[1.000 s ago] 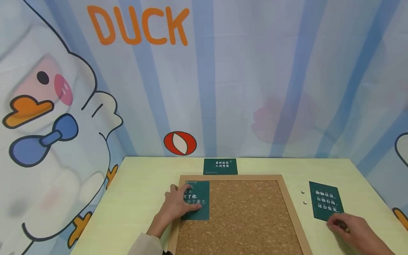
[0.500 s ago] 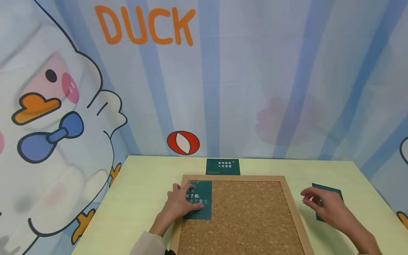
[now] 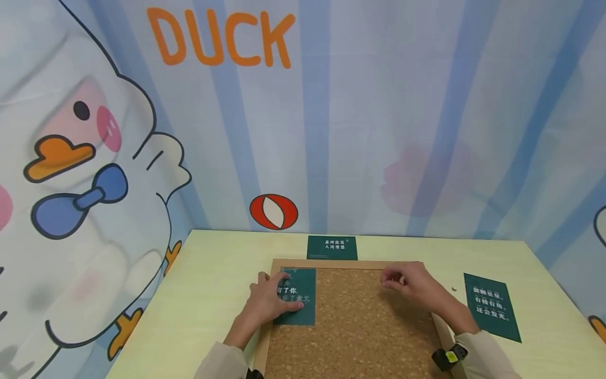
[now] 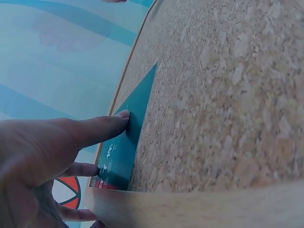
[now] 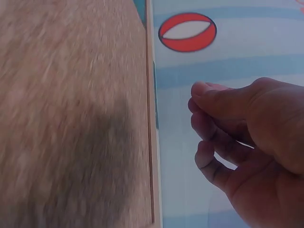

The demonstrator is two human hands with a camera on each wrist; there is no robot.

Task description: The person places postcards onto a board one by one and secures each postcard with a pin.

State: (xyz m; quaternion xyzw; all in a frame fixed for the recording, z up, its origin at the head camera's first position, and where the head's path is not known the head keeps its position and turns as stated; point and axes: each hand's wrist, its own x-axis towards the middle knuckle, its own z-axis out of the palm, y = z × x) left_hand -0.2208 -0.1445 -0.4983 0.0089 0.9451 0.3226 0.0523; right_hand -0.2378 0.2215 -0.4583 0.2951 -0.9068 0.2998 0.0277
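Note:
My left hand (image 3: pixel 265 301) presses a dark green card (image 3: pixel 303 310) with white writing onto the upper left corner of the cork board (image 3: pixel 360 326). Its thumb and fingers are spread; in the left wrist view the thumb (image 4: pixel 107 128) lies on the card (image 4: pixel 137 102). Over the upper right of the board hangs my right hand (image 3: pixel 416 284), with thumb and forefinger pinched together at a small silvery thumbtack, mostly hidden. The right wrist view shows this hand (image 5: pixel 251 128) above the board, its other fingers loosely curled.
One silvery thumbtack (image 3: pixel 454 288) lies on the pale yellow table (image 3: pixel 227 252), right of the board. Beside it is a second green card (image 3: pixel 492 308). Another green card (image 3: pixel 332 248) lies behind the board's wooden frame (image 3: pixel 347 263). A printed curtain (image 3: pixel 360 105) closes off the back.
My right hand has moved left from beside the right card, over the thumbtacks, to above the board. One of the two thumbtacks has left the table. My left hand stays on its card.

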